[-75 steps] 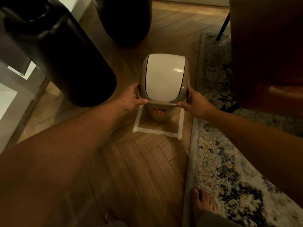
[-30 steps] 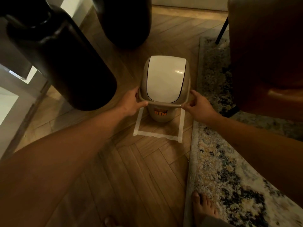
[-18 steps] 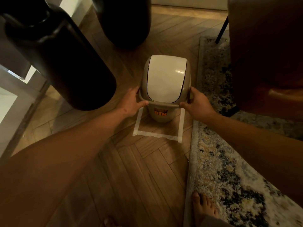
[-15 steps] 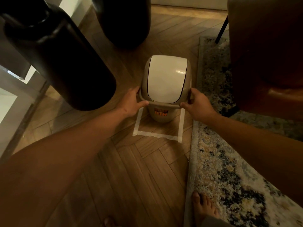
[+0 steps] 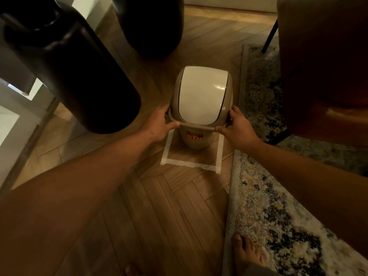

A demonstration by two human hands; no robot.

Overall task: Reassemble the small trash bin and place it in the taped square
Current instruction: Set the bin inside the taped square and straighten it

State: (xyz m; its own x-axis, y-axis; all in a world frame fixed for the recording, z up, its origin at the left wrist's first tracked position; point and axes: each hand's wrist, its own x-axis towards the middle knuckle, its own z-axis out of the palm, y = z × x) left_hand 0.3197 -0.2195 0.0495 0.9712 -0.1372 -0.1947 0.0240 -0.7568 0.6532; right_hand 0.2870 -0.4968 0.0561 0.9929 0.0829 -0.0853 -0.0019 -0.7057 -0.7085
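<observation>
A small beige trash bin with a white swing lid stands upright inside a square of pale tape on the wood floor. An orange label shows on the bin's front. My left hand grips the lid rim on the left side, thumb along the front edge. My right hand grips the rim on the right side the same way. The far side of the tape square is hidden behind the bin.
A tall dark cylinder leans in at the left, and another dark one stands behind the bin. A patterned rug borders the tape on the right. A brown chair sits at right. My bare feet show at the bottom.
My right hand came off the rim about a second ago and has closed on it again. The bin stays in the taped square, and my left hand has kept its grip.
</observation>
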